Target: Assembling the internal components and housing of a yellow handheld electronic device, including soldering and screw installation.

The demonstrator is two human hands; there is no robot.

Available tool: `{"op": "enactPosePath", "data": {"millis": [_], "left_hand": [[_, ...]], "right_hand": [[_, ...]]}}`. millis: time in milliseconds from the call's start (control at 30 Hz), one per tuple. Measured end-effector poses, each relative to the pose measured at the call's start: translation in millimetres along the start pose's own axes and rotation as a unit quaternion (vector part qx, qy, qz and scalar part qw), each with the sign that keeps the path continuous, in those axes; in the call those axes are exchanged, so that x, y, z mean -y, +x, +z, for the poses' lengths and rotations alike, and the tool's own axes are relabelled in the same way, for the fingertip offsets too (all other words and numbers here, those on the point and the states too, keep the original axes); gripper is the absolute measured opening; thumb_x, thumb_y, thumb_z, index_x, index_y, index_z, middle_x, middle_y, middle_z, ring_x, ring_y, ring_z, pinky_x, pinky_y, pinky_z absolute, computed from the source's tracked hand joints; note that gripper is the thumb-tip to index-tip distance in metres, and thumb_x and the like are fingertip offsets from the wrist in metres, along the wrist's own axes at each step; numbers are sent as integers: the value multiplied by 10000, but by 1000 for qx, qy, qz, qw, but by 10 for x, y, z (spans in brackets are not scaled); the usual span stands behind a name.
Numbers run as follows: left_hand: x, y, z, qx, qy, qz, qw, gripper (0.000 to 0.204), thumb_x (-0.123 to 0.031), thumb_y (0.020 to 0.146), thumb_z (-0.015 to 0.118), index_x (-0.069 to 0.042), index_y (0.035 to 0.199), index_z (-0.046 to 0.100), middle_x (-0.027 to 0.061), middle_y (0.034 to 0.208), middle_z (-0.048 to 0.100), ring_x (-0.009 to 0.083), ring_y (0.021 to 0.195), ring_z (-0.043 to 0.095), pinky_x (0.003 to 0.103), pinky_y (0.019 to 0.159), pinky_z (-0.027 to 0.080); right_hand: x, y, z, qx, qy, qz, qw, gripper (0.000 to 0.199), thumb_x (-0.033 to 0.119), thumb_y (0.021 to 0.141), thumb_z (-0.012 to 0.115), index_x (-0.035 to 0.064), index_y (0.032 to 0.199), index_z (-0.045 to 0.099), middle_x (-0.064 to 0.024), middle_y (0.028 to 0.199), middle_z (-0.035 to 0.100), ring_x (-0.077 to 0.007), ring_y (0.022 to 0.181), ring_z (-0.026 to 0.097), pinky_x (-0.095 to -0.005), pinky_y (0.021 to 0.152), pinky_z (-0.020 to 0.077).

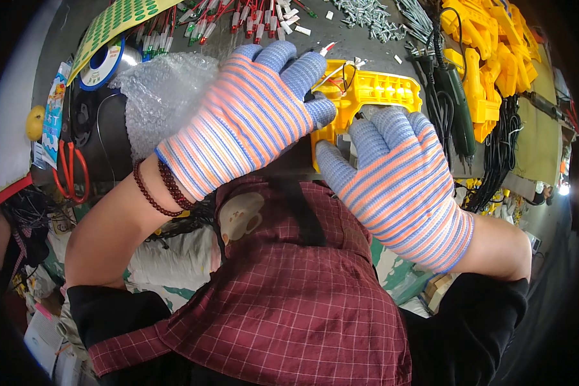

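Note:
An open yellow plastic housing (pixel 383 89), ribbed inside, lies on the dark bench in front of me, with thin wires (pixel 345 80) in its left part. My right hand (pixel 402 177), in a striped knit glove, grips its lower part with thumb and curled fingers. My left hand (pixel 251 106), gloved alike, is at the housing's left edge. Its thumb and index finger are bent toward each other near the wires; whatever lies between them is hidden. A small white piece with a red tip (pixel 328 49) shows just past the left index finger.
Bubble wrap (pixel 164 96), a solder spool (pixel 103 64) and orange-handled scissors (pixel 72 174) lie left. Red-wired small parts (pixel 257 19) and loose screws (pixel 367 19) are at the back. A dark green corded tool (pixel 455 106) and piled yellow housings (pixel 489 58) stand right.

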State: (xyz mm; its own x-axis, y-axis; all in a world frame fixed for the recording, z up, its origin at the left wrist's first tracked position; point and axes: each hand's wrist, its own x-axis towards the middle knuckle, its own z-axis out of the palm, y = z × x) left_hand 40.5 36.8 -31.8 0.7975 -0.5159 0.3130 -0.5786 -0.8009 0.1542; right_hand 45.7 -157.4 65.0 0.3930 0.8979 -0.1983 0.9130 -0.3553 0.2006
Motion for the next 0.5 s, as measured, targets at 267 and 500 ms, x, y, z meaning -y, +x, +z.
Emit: {"op": "enactPosePath", "data": {"millis": [267, 500], "left_hand": [[3, 10, 35, -28, 5, -8, 1000, 271, -201, 740, 699, -165, 1009, 707, 126, 1239, 589, 329, 1121, 551, 458, 903, 472], [-5, 14, 25, -28, 8, 2, 1000, 265, -203, 742, 704, -173, 1006, 710, 116, 1229, 600, 333, 1098, 565, 453, 883, 489]], "right_hand": [[-212, -217, 600, -206, 150, -23, 967, 367, 200, 701, 728, 175, 1065, 691, -99, 930, 608, -284, 865, 603, -420, 720, 509], [-107, -245, 955, -275, 270, 35, 922, 393, 220, 672, 817, 149, 1036, 687, -102, 1068, 669, -286, 904, 626, -416, 804, 509]]}}
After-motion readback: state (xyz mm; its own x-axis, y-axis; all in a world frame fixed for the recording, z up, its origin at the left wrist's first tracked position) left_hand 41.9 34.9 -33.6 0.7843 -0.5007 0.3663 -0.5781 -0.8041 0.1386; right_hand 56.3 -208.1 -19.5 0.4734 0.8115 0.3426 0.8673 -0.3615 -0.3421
